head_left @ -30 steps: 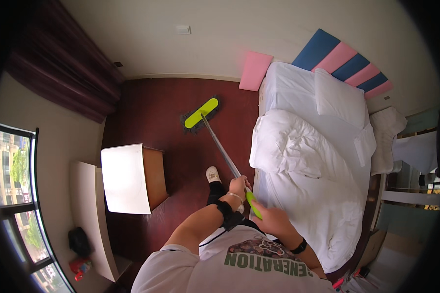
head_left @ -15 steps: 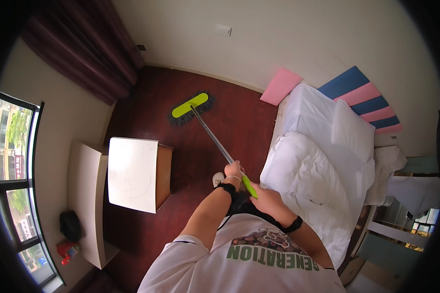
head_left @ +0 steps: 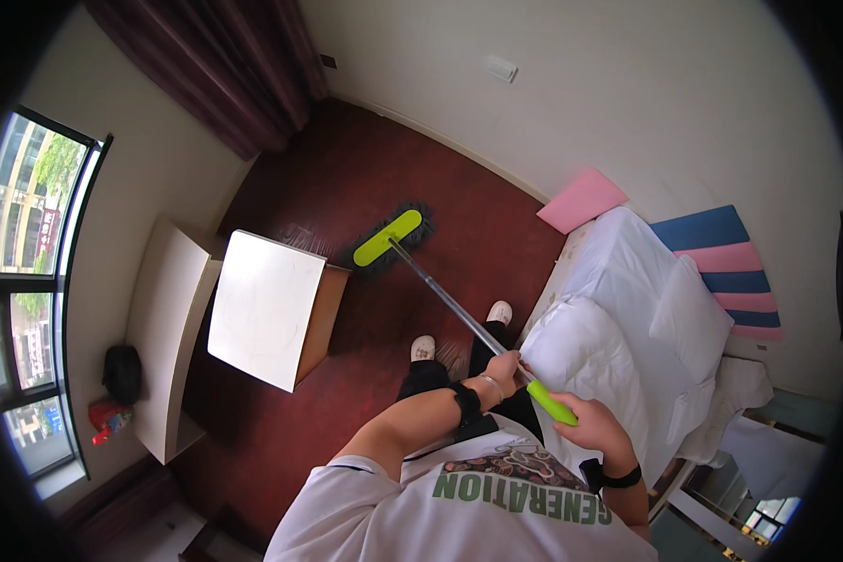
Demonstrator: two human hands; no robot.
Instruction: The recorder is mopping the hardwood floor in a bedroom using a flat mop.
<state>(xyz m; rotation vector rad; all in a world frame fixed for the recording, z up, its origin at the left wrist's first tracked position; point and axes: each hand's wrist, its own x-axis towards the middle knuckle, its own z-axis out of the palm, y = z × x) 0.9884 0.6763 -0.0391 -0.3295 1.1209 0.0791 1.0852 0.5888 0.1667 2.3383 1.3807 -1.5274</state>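
A flat mop (head_left: 388, 238) with a lime-green oblong plate (head_left: 373, 248) and dark grey shaggy fringe (head_left: 428, 221) rests on the dark red floor (head_left: 365, 150), ahead and leftward of the left fingers (head_left: 508, 363), which clasp its silver metal pole (head_left: 450, 302). Behind these, rightward, the right fingers (head_left: 585, 427) grip the lime-green handle (head_left: 550, 401). Left of the fingers stands a boxy white-topped cabinet (head_left: 267, 309) with a brown side (head_left: 320, 328); right of them, a crumpled white duvet (head_left: 581, 347) lies on the white-sheeted bed (head_left: 613, 242)
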